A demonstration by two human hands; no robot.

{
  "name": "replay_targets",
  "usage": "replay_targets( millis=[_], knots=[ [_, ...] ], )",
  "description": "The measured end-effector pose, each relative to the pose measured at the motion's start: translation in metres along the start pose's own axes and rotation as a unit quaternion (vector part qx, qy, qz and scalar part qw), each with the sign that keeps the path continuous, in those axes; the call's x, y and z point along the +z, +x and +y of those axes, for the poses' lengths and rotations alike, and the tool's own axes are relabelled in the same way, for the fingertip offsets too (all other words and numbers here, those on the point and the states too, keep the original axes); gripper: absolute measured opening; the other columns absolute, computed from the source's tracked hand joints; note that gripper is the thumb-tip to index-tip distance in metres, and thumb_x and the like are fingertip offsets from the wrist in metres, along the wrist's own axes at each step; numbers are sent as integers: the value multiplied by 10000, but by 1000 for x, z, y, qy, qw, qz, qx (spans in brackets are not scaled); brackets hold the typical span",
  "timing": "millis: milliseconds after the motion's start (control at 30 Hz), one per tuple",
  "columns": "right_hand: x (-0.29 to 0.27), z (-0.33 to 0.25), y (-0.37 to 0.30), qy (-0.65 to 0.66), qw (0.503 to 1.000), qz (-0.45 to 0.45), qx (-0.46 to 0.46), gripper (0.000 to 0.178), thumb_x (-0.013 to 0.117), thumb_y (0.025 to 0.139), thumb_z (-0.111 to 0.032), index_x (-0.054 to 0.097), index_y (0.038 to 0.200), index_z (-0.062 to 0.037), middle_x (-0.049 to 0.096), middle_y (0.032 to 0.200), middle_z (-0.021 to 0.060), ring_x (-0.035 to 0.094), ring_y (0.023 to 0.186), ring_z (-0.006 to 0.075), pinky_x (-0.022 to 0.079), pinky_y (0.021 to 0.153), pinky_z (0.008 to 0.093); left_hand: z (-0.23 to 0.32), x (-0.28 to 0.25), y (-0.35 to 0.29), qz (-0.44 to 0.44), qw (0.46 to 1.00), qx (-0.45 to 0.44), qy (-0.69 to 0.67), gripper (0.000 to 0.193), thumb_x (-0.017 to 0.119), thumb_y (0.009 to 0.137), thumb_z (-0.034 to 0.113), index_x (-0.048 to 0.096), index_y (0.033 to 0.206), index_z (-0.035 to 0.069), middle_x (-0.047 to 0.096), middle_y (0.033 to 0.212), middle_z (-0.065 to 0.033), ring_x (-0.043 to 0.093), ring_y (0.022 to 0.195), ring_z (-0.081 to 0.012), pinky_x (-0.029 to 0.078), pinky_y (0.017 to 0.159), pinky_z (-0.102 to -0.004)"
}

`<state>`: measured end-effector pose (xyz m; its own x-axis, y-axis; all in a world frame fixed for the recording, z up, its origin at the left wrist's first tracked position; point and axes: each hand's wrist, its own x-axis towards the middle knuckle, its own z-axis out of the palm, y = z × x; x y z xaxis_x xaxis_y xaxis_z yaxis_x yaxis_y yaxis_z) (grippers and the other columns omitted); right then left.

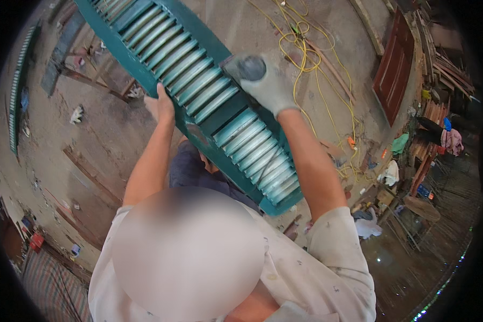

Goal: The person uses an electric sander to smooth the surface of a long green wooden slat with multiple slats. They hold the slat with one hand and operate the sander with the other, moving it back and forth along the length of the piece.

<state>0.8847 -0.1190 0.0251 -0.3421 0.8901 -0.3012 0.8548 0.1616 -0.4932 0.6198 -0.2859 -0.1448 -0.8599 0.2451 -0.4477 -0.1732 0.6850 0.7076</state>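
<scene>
A green louvred shutter [190, 70] with pale, worn-looking slats slants across the view from upper left to lower centre, in front of my body. My left hand [161, 104] is closed on its left edge, thumb along the frame. On the opposite edge is my right hand [271, 88], in a pale work glove and wrapped round a tool with a dark round end [251, 67]. That tool touches or nearly touches the shutter's right frame; its kind is not clear, since the glove covers much of it. Below the shutter, my legs show partly in dark clothing.
A tangled yellow cord [306, 53] lies on the dusty floor ahead. A reddish-brown panelled door [395, 67] leans at the right, near stacked wood and scraps. Another slatted green shutter [20, 91] stands far left, with a low wooden frame [94, 83] nearer in.
</scene>
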Motion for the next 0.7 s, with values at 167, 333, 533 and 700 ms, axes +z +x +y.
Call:
replay_targets(
  millis=[167, 333, 533, 700],
  knots=[
    [15, -42, 65, -14, 998, 52, -46, 805, 857, 730, -484, 660, 1409, -100, 747, 1336, 246, 708, 1255, 443, 562, 1069, 512, 47, 18, -29, 65, 989, -74, 113, 798, 499, 1097, 639, 463, 1525, -34, 687, 1365, -328, 672, 1267, -520, 517, 1090, -601],
    [2, -53, 51, 2, 999, 37, -32, 660, 837, 782, -383, 677, 1348, -84, 758, 1278, 260, 722, 1218, 445, 568, 1052, 524, 41, 23, -16, 77, 982, -89, 150, 762, 409, 1126, 628, 466, 1503, -31, 694, 1356, -324, 678, 1255, -524, 537, 1065, -615],
    [-21, 27, -54, 2, 999, -19, 46, 771, 873, 748, -412, 646, 1413, -93, 771, 1243, 238, 720, 1233, 420, 563, 1040, 513, 43, 17, -14, 84, 982, -90, 142, 745, 363, 1142, 620, 452, 1513, -20, 700, 1343, -320, 688, 1241, -518, 542, 1063, -612],
    [-40, 65, -102, -123, 977, -90, 146, 768, 921, 764, -338, 653, 1420, -43, 749, 1326, 217, 729, 1250, 358, 551, 1071, 450, 45, 21, -18, 69, 981, -98, 154, 739, 367, 1141, 624, 470, 1482, -23, 705, 1322, -313, 697, 1221, -511, 546, 1044, -610]
  ],
)
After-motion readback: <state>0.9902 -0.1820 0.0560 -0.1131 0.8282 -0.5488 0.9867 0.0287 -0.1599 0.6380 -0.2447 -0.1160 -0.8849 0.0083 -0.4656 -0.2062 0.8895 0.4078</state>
